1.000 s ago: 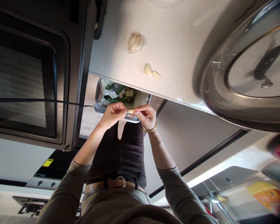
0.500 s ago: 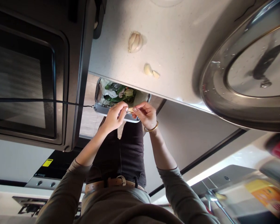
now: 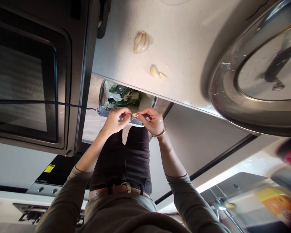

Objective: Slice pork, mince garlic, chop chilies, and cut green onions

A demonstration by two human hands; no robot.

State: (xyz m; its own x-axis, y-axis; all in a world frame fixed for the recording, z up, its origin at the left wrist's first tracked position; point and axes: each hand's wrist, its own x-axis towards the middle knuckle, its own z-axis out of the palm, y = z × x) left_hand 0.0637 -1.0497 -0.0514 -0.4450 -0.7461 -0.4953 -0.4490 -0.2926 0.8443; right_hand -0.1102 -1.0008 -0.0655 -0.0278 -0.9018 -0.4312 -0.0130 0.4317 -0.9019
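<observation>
My left hand (image 3: 118, 120) and my right hand (image 3: 152, 120) meet over the near edge of a trash bin (image 3: 102, 111). Between their fingertips is a small garlic clove (image 3: 135, 115), pinched from both sides and partly hidden by the fingers. A gold bangle (image 3: 160, 132) circles my right wrist. On the white counter (image 3: 184, 58) beyond the bin lie a partial garlic bulb (image 3: 141, 42) and, nearer its edge, two pale peeled-looking garlic cloves (image 3: 155, 71). Green leaves (image 3: 122, 97) and white plastic fill the bin.
A black microwave (image 3: 70, 81) stands at the left, with a dark cord (image 3: 38, 102) running across it. On the right of the counter sits a wide steel pot with a glass lid (image 3: 254, 81). The counter's front edge runs just behind the bin.
My hands have drawn slightly apart at the palms, the left one shifting a little leftward. Their fingertips still meet at the clove. The garlic on the counter stays put.
</observation>
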